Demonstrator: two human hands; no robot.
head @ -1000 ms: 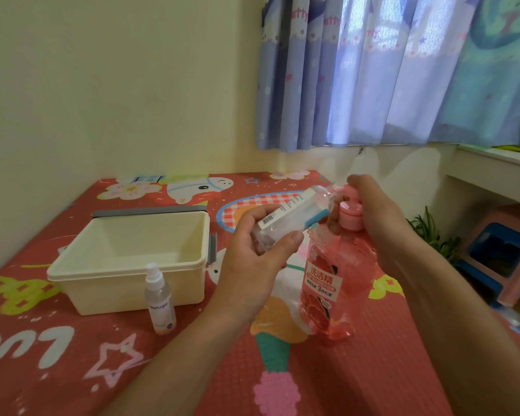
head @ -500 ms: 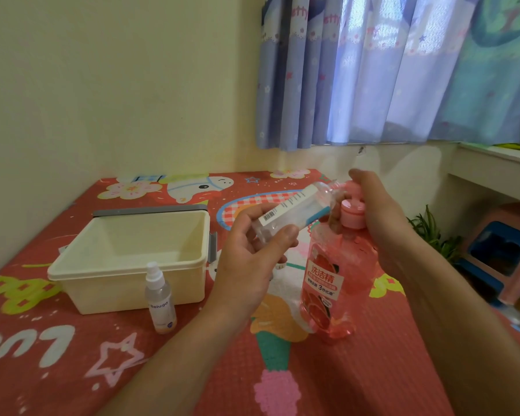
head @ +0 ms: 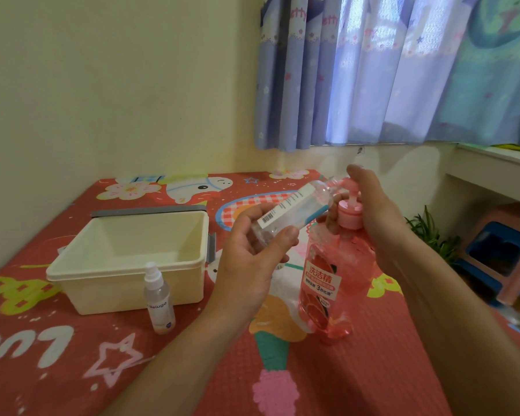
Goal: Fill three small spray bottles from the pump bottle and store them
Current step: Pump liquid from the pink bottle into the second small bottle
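Observation:
My left hand (head: 252, 259) grips a small clear spray bottle (head: 294, 208) with a white label, tilted almost flat, its open neck pointing at the pump spout. A pink pump bottle (head: 333, 280) of red liquid stands on the mat in front of me. My right hand (head: 373, 214) rests over its pink pump head (head: 350, 214), fingers wrapped around the top. A second small spray bottle (head: 159, 298) with a white sprayer cap stands upright on the mat, in front of the cream bin (head: 126, 283). No third bottle is in view.
The cream bin is open, with a grey lid (head: 147, 211) behind it. A patterned red mat (head: 373, 370) covers the surface. Wall on the left, curtains (head: 373, 70) behind. To the right, below the edge, are a plant (head: 427, 232) and a pink-and-blue stool (head: 502, 253).
The right hand and the pump head have risen a little. The left hand has kept the small bottle's neck at the spout, shifting up slightly with it.

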